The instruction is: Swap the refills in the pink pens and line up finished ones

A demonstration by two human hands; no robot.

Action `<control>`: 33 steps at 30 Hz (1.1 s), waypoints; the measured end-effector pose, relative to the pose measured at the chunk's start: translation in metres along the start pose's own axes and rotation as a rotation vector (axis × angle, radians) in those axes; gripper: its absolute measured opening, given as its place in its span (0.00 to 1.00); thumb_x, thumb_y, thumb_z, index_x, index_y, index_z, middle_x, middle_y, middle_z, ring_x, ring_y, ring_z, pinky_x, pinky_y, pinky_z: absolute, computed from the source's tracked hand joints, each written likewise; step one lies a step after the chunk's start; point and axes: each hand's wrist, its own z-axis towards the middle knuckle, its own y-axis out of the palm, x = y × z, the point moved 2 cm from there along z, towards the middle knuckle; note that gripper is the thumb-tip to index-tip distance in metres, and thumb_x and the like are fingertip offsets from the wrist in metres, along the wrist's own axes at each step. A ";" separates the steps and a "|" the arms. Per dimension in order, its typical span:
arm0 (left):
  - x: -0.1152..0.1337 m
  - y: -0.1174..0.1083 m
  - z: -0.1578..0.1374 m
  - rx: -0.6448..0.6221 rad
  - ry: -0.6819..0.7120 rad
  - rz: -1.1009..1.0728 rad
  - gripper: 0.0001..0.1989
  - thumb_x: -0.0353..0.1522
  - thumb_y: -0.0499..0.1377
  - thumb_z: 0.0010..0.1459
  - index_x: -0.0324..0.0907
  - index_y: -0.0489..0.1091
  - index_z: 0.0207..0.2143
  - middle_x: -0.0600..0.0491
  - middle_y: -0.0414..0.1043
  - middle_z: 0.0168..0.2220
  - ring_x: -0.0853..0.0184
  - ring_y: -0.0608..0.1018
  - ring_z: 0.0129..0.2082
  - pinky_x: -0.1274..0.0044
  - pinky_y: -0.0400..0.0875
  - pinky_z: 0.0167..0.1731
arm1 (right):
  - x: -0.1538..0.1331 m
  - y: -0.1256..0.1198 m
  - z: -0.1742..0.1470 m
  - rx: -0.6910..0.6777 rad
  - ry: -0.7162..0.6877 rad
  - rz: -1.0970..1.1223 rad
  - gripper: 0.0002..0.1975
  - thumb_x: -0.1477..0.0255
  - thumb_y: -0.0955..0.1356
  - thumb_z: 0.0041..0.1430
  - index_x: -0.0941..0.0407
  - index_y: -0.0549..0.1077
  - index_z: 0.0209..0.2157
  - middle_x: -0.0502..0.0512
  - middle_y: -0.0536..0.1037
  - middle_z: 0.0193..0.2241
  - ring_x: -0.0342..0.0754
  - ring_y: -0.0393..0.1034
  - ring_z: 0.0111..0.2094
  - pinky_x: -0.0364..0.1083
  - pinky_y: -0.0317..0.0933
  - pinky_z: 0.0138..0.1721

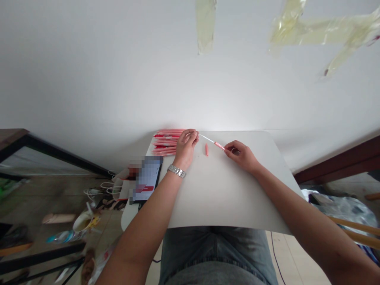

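My right hand (240, 153) pinches the lower end of a slim pink pen barrel (219, 145), which is tilted over the table. From its upper end a thin white rod (207, 138), looking like a pen refill, reaches toward my left hand (188, 143). The fingers of my left hand are closed at the rod's far end; its very tip is hidden there. A short pink tube (207, 149), perhaps a cap, lies on the table between my hands. Just left of my left hand, several pink pens (165, 146) lie in bundles, partly covered by it.
The white table (222, 194) stands against a white wall (133, 71). A tablet (148, 178) rests at its left edge, partly pixelated. On the floor to the left are cables, a cup (84, 221) and a plastic bottle (63, 237). Plastic bags (344, 208) lie at the right.
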 end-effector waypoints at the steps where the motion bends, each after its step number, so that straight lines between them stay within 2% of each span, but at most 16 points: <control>1: 0.000 0.000 0.000 -0.005 -0.002 -0.006 0.16 0.38 0.73 0.51 0.45 0.72 0.38 0.53 0.75 0.40 0.71 0.78 0.41 0.76 0.73 0.47 | 0.000 0.000 0.000 -0.001 0.002 -0.002 0.12 0.59 0.69 0.64 0.53 0.77 0.40 0.54 0.76 0.35 0.49 0.72 0.36 0.49 0.67 0.39; 21: 0.005 0.003 -0.004 0.008 0.073 0.083 0.13 0.37 0.73 0.51 0.45 0.74 0.37 0.53 0.74 0.40 0.70 0.76 0.39 0.76 0.73 0.45 | -0.003 -0.001 0.000 0.003 0.015 -0.009 0.13 0.58 0.69 0.65 0.52 0.77 0.40 0.55 0.77 0.35 0.50 0.72 0.36 0.49 0.68 0.39; 28: 0.001 0.002 -0.004 -0.041 0.077 0.121 0.13 0.37 0.72 0.53 0.45 0.76 0.38 0.54 0.75 0.37 0.70 0.77 0.38 0.75 0.71 0.45 | -0.002 -0.001 0.000 0.003 0.013 -0.002 0.14 0.57 0.69 0.65 0.52 0.77 0.40 0.55 0.77 0.35 0.50 0.73 0.37 0.49 0.69 0.39; 33: -0.001 0.004 -0.005 -0.073 0.036 0.105 0.13 0.37 0.73 0.52 0.45 0.77 0.39 0.52 0.76 0.40 0.69 0.77 0.40 0.75 0.72 0.46 | -0.003 0.000 0.000 0.010 0.005 -0.001 0.13 0.57 0.69 0.64 0.52 0.77 0.40 0.55 0.77 0.35 0.50 0.73 0.36 0.49 0.69 0.39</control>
